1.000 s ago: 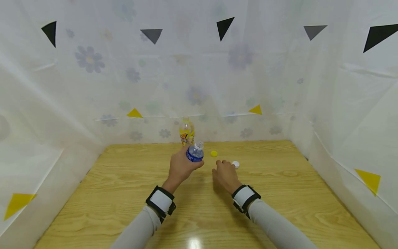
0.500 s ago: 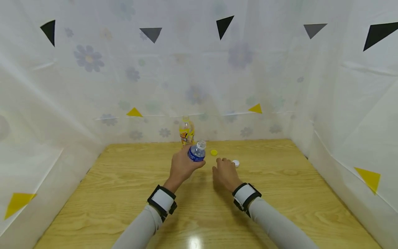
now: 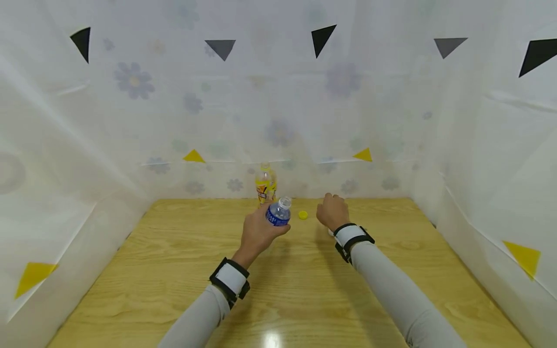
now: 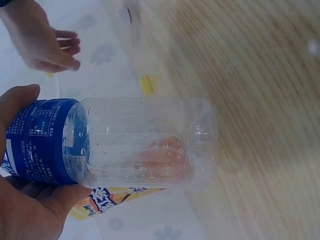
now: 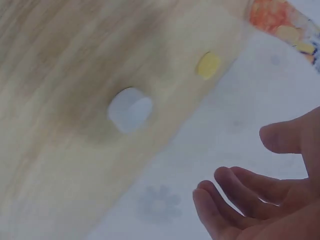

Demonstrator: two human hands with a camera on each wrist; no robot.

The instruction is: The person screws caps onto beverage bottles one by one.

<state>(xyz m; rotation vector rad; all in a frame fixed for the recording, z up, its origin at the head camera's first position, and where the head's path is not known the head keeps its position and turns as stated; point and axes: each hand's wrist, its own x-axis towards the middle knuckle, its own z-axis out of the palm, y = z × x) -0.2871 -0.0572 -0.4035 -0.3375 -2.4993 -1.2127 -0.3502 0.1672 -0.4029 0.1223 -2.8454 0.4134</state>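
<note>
My left hand [image 3: 257,231] grips a clear plastic bottle [image 3: 278,213] around its blue label. The bottle's neck is uncapped, and droplets cling inside its clear lower part [image 4: 135,140]. My right hand [image 3: 333,212] is raised over the far part of the table, holding nothing, its fingers loosely bent and apart from the thumb in the right wrist view. Below it lies a white bottle cap [image 5: 130,110], mostly hidden by the wrist in the head view. A yellow bottle cap [image 3: 303,215] rests between the two hands, left of the right one.
Behind the left hand stands another clear bottle [image 3: 265,187] with a yellow label, also uncapped. The wooden table [image 3: 183,270] ends at a pale flowered curtain [image 3: 243,111], which also hangs along both sides.
My right hand has moved forward and slightly right, away from beside the white cap, and now its wrist covers most of it. The left hand keeps its grip on the bottle, almost still.
</note>
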